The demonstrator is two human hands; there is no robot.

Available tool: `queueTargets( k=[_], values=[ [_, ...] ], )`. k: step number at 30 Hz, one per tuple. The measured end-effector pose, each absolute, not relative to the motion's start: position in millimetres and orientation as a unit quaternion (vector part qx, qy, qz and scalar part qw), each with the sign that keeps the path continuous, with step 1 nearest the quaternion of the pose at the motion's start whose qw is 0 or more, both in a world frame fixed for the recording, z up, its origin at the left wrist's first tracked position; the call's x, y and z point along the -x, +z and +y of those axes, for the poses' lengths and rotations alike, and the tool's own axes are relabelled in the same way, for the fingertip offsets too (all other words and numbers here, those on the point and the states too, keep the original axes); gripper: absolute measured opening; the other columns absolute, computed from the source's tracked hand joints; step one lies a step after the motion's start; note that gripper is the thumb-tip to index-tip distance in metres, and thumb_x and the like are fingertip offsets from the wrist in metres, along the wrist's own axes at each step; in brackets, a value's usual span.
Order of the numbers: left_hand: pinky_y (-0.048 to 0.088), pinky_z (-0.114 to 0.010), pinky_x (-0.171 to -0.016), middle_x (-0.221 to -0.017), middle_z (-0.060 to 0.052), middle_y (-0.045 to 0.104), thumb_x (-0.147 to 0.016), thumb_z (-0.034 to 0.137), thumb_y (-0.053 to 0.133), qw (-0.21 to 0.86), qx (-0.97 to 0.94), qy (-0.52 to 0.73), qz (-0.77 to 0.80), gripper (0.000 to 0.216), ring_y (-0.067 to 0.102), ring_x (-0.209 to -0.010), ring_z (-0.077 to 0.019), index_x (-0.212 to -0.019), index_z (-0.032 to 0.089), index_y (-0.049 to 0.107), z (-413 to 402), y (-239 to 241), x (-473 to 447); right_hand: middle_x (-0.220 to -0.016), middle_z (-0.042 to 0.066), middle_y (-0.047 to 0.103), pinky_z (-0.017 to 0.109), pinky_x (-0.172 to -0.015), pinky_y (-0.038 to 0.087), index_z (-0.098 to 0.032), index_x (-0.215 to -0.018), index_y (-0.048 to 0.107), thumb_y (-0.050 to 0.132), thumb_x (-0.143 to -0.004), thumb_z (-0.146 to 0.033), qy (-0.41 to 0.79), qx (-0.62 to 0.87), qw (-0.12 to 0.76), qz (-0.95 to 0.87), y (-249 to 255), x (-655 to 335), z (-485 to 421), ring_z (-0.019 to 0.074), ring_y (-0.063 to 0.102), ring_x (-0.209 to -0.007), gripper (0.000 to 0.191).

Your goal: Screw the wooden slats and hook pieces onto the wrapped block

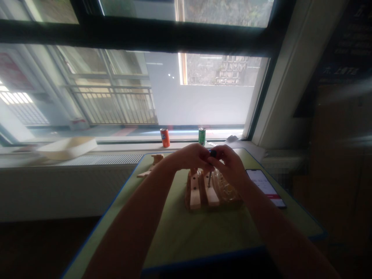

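A screwdriver [209,179] stands nearly upright, its black handle between my two hands and its metal shaft pointing down. The tip meets a pale wooden piece [212,198] at one of its holes. My right hand [231,162] has its fingers closed at the handle. From the other side, my left hand [193,157] is closed at the same handle, though its fingertips are partly hidden. A second wooden piece [195,198] with dark holes lies alongside. Both pieces rest on a brown tray-like base [188,195], with a clear plastic container [229,190] under my right wrist.
More wooden parts [151,166] lie at the left of the green table [174,236]. A phone [267,188] is on the right. Along the windowsill stand an orange can [164,138], a green can [202,136] and a pale basin [68,147].
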State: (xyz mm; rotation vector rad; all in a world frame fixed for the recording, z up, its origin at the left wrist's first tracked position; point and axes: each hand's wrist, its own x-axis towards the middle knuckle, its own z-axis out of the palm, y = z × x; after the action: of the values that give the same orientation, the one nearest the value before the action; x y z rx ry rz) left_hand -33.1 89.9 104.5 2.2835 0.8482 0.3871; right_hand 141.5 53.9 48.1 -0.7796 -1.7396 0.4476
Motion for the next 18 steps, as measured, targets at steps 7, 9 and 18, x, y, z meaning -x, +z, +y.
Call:
queueTargets(
  k=[7, 9, 18],
  values=[
    [0.042, -0.023, -0.058, -0.063, 0.001, 0.061, -0.069, 0.037, 0.068, 0.328, -0.88, 0.133, 0.318, 0.024, 0.054, -0.055, -0.0084, -0.079, 0.015, 0.067, 91.4, 102.3, 36.7, -0.098, 0.004, 0.058, 0.036, -0.072, 0.051, -0.03, -0.119, 0.054, 0.053, -0.085, -0.025, 0.18, 0.301, 0.552, -0.756, 46.6, -145.9, 50.0, 0.0151, 0.057, -0.08, 0.035],
    [0.042, -0.023, -0.059, -0.066, 0.001, 0.062, -0.068, 0.037, 0.068, 0.317, -0.884, 0.139, 0.316, 0.024, 0.055, -0.058, -0.0089, -0.08, 0.016, 0.067, 90.9, 103.4, 35.9, -0.098, 0.004, 0.057, 0.035, -0.071, 0.051, -0.03, -0.116, 0.055, 0.054, -0.084, -0.025, 0.177, 0.303, 0.553, -0.756, 46.5, -146.2, 50.2, 0.015, 0.057, -0.081, 0.033],
    [0.04, -0.023, -0.058, -0.061, 0.002, 0.058, -0.07, 0.038, 0.067, 0.282, -0.901, 0.159, 0.289, 0.025, 0.052, -0.057, -0.008, -0.075, 0.014, 0.066, 92.7, 100.0, 29.9, -0.099, 0.003, 0.06, 0.035, -0.07, 0.052, -0.028, -0.108, 0.057, 0.06, -0.08, -0.029, 0.215, 0.313, 0.573, -0.726, 42.3, -146.3, 51.2, 0.0159, 0.058, -0.082, 0.029]
  ],
)
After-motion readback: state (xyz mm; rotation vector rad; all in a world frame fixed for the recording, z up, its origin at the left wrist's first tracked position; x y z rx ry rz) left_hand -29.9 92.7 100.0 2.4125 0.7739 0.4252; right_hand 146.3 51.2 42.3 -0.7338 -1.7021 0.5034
